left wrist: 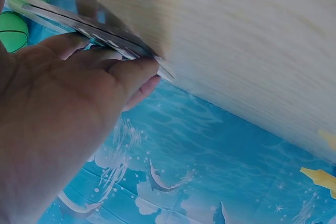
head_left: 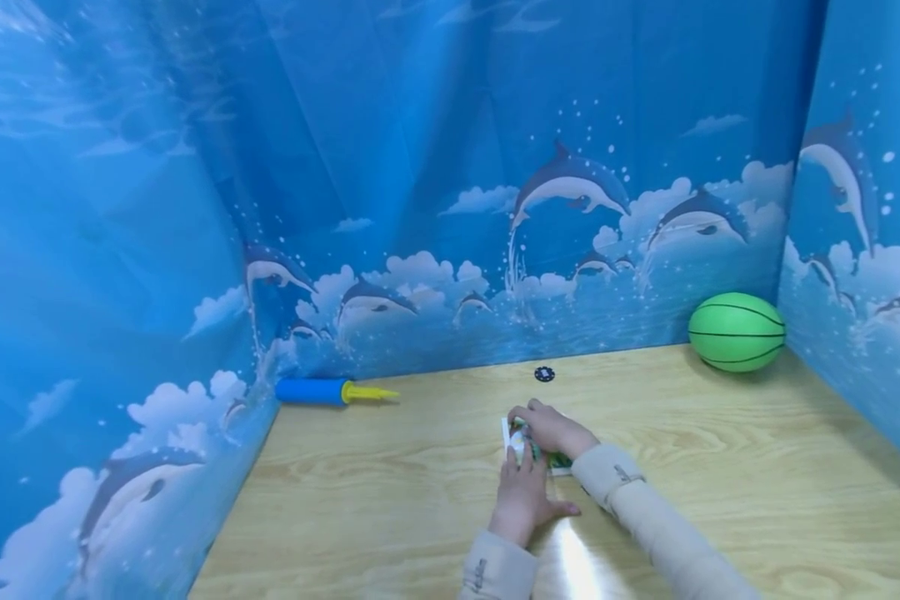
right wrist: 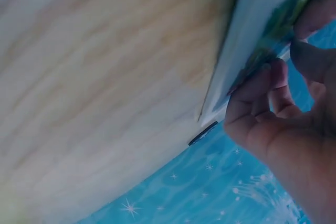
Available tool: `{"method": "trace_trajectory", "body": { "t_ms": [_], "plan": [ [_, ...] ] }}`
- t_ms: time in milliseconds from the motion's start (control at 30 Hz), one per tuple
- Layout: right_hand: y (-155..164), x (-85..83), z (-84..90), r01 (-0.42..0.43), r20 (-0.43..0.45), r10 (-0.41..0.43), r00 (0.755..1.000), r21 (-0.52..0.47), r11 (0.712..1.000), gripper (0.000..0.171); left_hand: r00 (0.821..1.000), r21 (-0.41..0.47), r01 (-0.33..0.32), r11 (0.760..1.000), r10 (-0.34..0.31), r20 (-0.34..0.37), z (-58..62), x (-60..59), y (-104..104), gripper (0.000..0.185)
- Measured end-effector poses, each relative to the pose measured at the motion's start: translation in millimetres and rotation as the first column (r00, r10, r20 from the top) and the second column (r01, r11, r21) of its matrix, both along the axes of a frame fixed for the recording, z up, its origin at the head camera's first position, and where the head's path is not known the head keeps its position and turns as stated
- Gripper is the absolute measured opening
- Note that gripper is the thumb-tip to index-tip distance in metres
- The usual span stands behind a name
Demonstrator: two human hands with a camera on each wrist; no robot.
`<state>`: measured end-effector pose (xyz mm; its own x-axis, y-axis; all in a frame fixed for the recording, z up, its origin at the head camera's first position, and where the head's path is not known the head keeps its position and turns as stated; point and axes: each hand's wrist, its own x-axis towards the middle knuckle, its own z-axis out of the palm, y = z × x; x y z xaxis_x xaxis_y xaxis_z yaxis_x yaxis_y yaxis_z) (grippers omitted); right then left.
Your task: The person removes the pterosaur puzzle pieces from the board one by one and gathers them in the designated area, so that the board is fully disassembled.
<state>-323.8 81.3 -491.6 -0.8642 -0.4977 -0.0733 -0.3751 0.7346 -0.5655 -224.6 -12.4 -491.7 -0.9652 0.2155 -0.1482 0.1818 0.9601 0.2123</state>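
two hands largely hide a flat packet.

We see a light wooden table with a pale grain, walled in by blue dolphin-print sheeting. On it lie a green ball in the far right corner, a blue hand pump with a yellow nozzle at the far left edge, a small dark disc near the back — and a flat white-edged packet with green print at the middle.
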Motion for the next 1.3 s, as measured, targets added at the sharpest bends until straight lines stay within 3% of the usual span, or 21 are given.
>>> {"method": "trace_trajectory", "body": {
  "t_ms": [233,500,867,1100,1300],
  "plan": [
    [-0.9,-1.0,2.8,-0.020,-0.016,0.020,1.000,0.038,0.999,0.027,1.000,-0.006,0.008,1.000,-0.008,-0.003,1.1,0.2,-1.9,0.099],
    [-1.7,-14.7,13.5,-0.050,0.070,0.042,0.997,0.115,0.992,0.054,1.000,-0.025,-0.010,1.000,0.011,0.005,1.3,-3.1,-3.5,0.098],
    [-7.4,-19.0,13.8,-0.048,0.172,0.019,0.985,0.166,0.985,0.031,0.999,-0.027,-0.020,0.999,0.021,0.037,0.2,0.3,0.5,0.097],
    [-5.4,-22.8,15.6,-0.060,0.210,0.034,0.977,0.119,0.991,0.018,0.998,-0.031,-0.032,0.999,0.034,0.062,0.6,0.5,2.1,0.096],
    [-1.7,-25.6,14.9,-0.106,0.214,0.096,0.972,0.033,0.994,0.024,0.996,-0.031,-0.046,0.998,0.048,0.071,2.1,-0.3,1.2,0.096]
  ]
}}
